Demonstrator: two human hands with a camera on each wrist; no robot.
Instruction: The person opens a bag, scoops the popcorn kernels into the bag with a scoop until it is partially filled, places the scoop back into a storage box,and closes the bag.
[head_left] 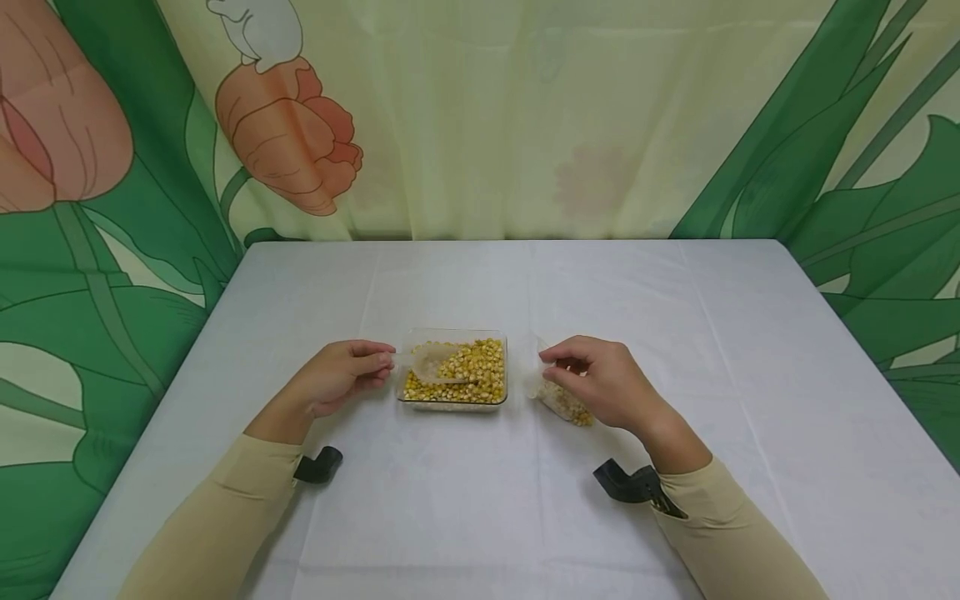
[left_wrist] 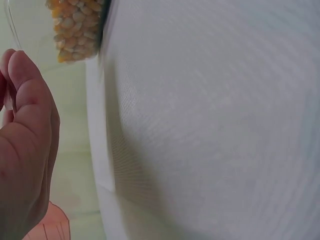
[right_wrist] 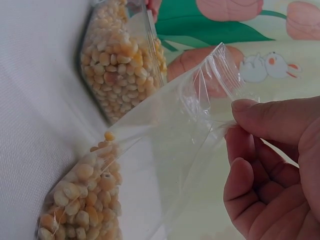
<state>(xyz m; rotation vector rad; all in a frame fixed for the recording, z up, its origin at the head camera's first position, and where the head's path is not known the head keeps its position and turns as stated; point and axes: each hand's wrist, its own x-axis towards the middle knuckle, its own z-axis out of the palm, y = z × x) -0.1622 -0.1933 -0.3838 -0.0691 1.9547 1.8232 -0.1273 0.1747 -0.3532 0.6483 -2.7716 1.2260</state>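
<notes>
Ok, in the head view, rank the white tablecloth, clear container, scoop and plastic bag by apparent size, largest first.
1. White tablecloth
2. Clear container
Unranked below these: scoop and plastic bag; the right hand hides part of the bag.

Soft, diffuse light; glare streaks the bag (right_wrist: 165, 125) at the right hand (right_wrist: 275, 200); beside the left hand (left_wrist: 30, 140) the cloth (left_wrist: 215, 125) is blurred and faintly shadowed

White tablecloth (head_left: 435, 500), faintly creased. Behind it, pale yellow curtain (head_left: 480, 125) printed with orange flowers (head_left: 63, 117), broad green leaves (head_left: 795, 150), white rabbit (head_left: 268, 33) atop one flower.
</notes>
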